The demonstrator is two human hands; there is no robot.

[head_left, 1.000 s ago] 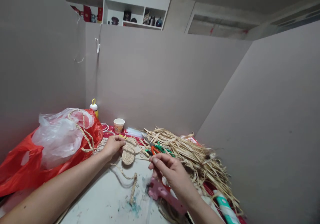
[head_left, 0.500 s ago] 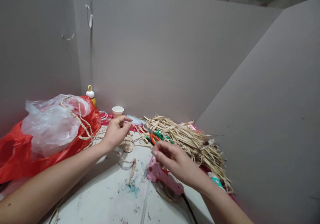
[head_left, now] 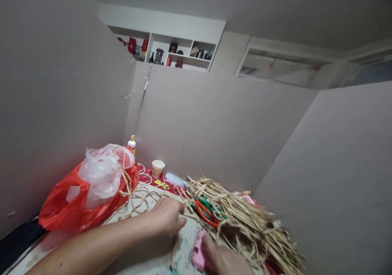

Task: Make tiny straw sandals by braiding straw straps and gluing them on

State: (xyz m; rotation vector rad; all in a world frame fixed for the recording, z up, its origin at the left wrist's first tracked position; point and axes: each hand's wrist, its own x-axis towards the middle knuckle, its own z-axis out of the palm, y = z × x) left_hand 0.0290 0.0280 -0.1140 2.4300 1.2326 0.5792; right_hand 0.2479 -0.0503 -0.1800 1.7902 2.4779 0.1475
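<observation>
My left hand (head_left: 170, 215) is low over the white tabletop, its fingers curled downward. Whatever is in those fingers is hidden behind the hand. A braided straw cord (head_left: 174, 252) lies just below it. At the bottom edge, my right hand (head_left: 226, 259) is closed around the pink hot glue gun (head_left: 200, 250); its lower part is cut off by the frame. Beyond the hands lie orange-handled scissors (head_left: 205, 213) and green-handled scissors (head_left: 211, 203), against a large bundle of dry straw (head_left: 245, 217). Loose braided cord (head_left: 142, 199) spreads behind my left forearm.
A red plastic bag (head_left: 65, 209) with clear plastic on it stands at left. Along the back are a yellow-topped bottle (head_left: 131, 144), a paper cup (head_left: 158, 168) and translucent glue sticks (head_left: 174, 179). Grey partitions (head_left: 196, 124) enclose the table; shelves (head_left: 183, 58) show above.
The view has tilted up, showing the shelves. My right hand has come down onto the glue gun. My left hand has lowered to the table, and the woven straw oval beside it is now hidden.
</observation>
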